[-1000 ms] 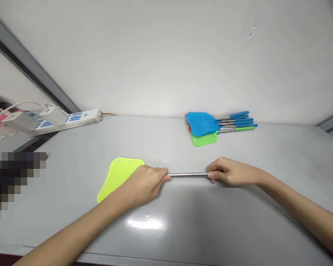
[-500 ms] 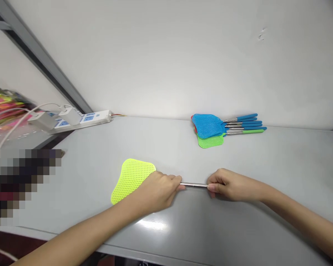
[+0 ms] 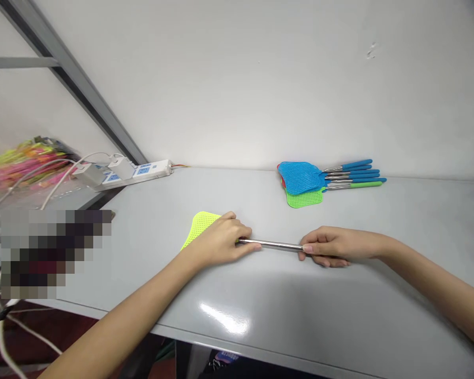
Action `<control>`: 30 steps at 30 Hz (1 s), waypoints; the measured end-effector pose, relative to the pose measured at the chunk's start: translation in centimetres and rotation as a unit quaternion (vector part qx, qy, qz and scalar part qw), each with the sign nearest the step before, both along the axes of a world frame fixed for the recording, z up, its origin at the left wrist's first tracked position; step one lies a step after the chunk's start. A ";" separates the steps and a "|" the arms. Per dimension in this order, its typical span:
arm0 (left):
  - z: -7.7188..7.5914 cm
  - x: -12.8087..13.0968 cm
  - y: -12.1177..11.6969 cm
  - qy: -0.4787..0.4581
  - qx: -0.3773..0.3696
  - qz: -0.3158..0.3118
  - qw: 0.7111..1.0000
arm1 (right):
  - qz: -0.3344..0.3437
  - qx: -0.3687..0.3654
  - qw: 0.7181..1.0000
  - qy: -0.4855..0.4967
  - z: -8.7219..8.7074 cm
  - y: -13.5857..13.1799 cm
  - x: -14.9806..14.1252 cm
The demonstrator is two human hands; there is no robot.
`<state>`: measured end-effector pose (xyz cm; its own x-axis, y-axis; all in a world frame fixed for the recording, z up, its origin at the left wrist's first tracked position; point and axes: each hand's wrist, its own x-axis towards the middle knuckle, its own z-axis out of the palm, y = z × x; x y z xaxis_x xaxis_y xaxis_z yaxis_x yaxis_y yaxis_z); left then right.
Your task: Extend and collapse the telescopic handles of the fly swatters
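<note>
A fly swatter with a yellow-green perforated head and a thin metal telescopic rod lies across in front of me. My left hand is closed loosely round the place where head and rod meet, covering much of the head, its thumb a little apart below the rod. The rod's right end is pinched between thumb and fingers of my right hand; whatever part of the rod lies inside that grip is hidden.
Toward the wall lies a pile of fly swatters, mostly blue, with a green one underneath and a red edge showing. At left are a power strip with plugs, white cables, bagged colourful items and a blurred-out patch. The grey table has its edge nearest me.
Both hands and the swatter appear slightly higher in view, partly because the camera has shifted. The left hand's grip has loosened and more of the rod shows between my hands.
</note>
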<state>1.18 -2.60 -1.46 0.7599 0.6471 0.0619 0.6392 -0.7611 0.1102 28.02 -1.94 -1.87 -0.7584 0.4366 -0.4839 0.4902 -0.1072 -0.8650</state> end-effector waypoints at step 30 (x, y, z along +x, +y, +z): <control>-1.4 0.3 -1.8 0.025 0.020 -0.066 0.997 | -0.037 -0.113 0.990 -0.080 0.6 -1.7 -0.4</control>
<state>1.49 -4.41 -2.83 0.8410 0.5392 0.0445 0.5372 -0.8420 0.0489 27.62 -3.67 -1.26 -0.6343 0.3563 -0.6861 0.6018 -0.3297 -0.7274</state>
